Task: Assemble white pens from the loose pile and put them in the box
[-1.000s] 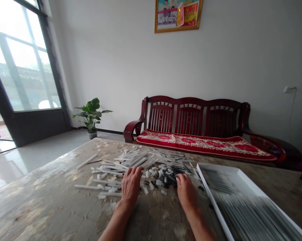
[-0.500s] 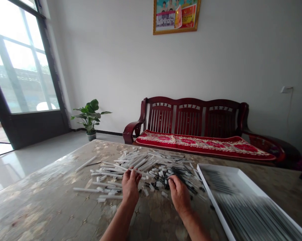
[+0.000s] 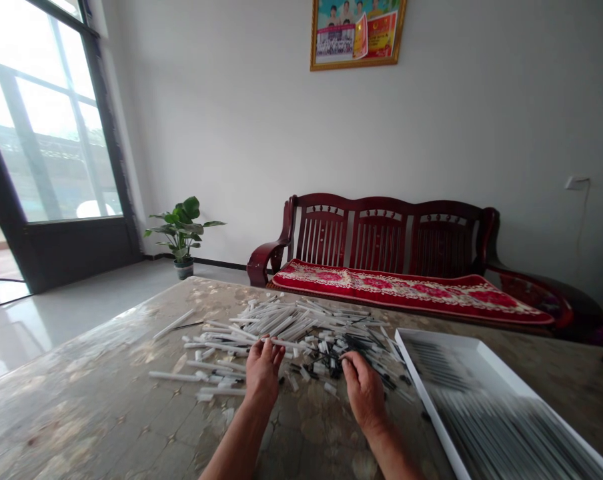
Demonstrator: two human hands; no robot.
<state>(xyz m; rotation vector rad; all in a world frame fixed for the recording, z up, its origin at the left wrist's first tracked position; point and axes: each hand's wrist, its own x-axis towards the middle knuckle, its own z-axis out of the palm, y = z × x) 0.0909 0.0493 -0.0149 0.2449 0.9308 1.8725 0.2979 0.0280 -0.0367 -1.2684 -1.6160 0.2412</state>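
Observation:
My left hand [image 3: 263, 375] is closed in a pinch around a white pen barrel [image 3: 292, 345], which points to the right over the pile. To its right, my right hand [image 3: 365, 393] is closed, thumb and forefinger pressed together at the edge of the dark parts. Whatever they pinch is too small to make out. White pen barrels [image 3: 276, 321] lie heaped beyond both hands. Small clear and white caps mix with black pieces [image 3: 356, 345] between and ahead of the hands. More barrels [image 3: 174, 377] lie loose left of my left hand.
A white shallow tray [image 3: 486, 367] with rows of thin dark rods [image 3: 516, 427] stands at the right on the patterned tabletop [image 3: 106, 400]. Past the table are a wooden bench [image 3: 381, 230] with a red cover [image 3: 406, 283] and a potted plant [image 3: 184, 230].
My right hand has shifted slightly right, away from the dark parts. My left hand keeps its pinch on the white barrel. The whole view has moved a little.

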